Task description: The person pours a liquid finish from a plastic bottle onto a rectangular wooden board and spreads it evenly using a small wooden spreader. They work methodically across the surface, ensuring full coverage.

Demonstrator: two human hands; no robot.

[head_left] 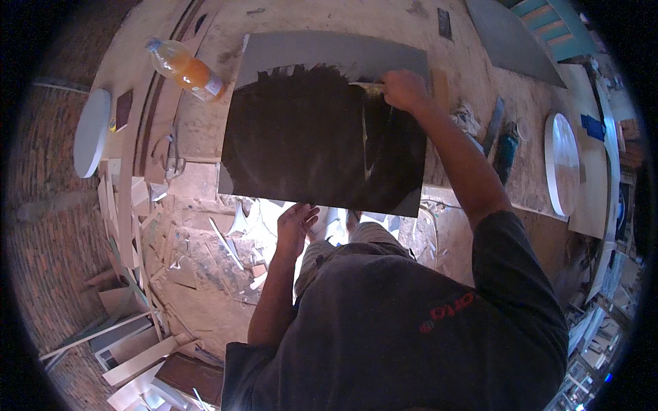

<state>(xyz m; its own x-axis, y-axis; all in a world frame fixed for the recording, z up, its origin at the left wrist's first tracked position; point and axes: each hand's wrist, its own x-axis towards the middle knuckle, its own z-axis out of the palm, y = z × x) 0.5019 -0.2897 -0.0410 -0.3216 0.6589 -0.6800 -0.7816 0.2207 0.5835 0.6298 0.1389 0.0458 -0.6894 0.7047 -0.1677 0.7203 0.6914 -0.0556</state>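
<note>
A grey rectangular panel (274, 51) lies on the workbench in front of me, its near edge jutting past the bench. Dark wet-looking coating (295, 137) covers most of it, with a ragged border along the far side. My right hand (406, 90) is closed near the panel's far right corner, over a flat spreader (367, 84) whose thin pale edge rests on the coating. A light streak runs down the coating below it. My left hand (295, 225) is just below the near edge, fingers loosely bent and apart, holding nothing visible.
An orange drink bottle (185, 70) lies left of the panel, with scissors (171, 161) nearer me. A blue-green bottle (506, 152), a crumpled cloth (466, 120) and a round white-edged disc (562, 164) are to the right. Wood offcuts (226, 243) litter the floor.
</note>
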